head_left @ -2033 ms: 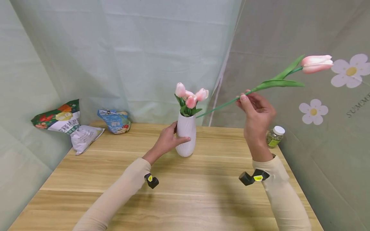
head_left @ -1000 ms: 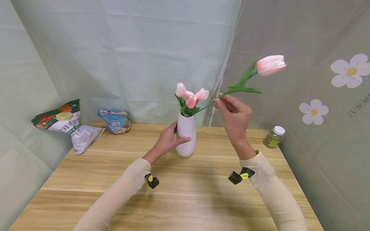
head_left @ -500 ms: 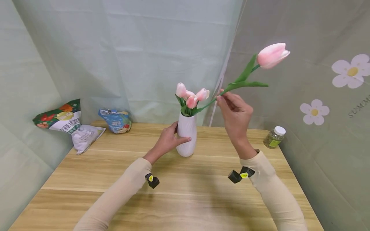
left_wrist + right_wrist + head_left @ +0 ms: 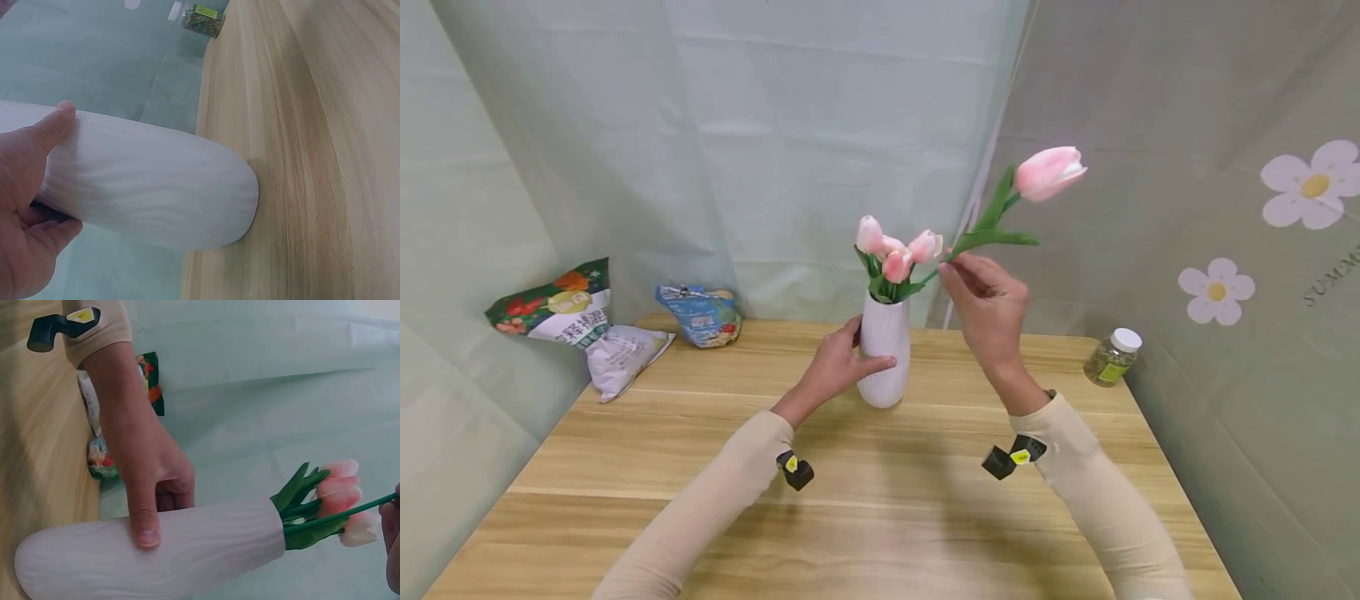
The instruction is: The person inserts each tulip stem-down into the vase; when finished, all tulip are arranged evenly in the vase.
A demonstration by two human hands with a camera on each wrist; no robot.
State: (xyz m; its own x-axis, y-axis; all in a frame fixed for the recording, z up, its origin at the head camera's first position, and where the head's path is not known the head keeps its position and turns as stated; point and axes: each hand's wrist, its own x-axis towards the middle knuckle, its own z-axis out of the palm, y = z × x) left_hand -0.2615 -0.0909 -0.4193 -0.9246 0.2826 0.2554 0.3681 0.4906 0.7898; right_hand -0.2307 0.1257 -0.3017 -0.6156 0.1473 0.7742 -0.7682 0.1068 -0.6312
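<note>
A white ribbed vase (image 4: 887,337) stands upright on the wooden table, holding several pink tulips (image 4: 897,265) with green leaves. My left hand (image 4: 831,364) grips the vase's side, its thumb across the front; the left wrist view shows the vase's base (image 4: 234,200) resting on the wood. To the right, my right hand (image 4: 988,310) pinches the green stem of another pink tulip (image 4: 1048,173) between thumb and fingertips. That tulip leans up and right, bloom well above the others. In the right wrist view its stem (image 4: 350,515) runs down into the vase mouth, where its lower end is hidden.
At the back left lie a green and white bag (image 4: 576,312) and a blue pouch (image 4: 700,315). A white-lidded jar (image 4: 1112,357) stands at the table's right edge. Pale cloth hangs behind the table, and grey cloth with printed flowers (image 4: 1216,290) on the right.
My right hand has moved left toward the vase with the tulip, whose stem end has gone from beside the rim into the mouth. The left hand and vase have stayed put.
</note>
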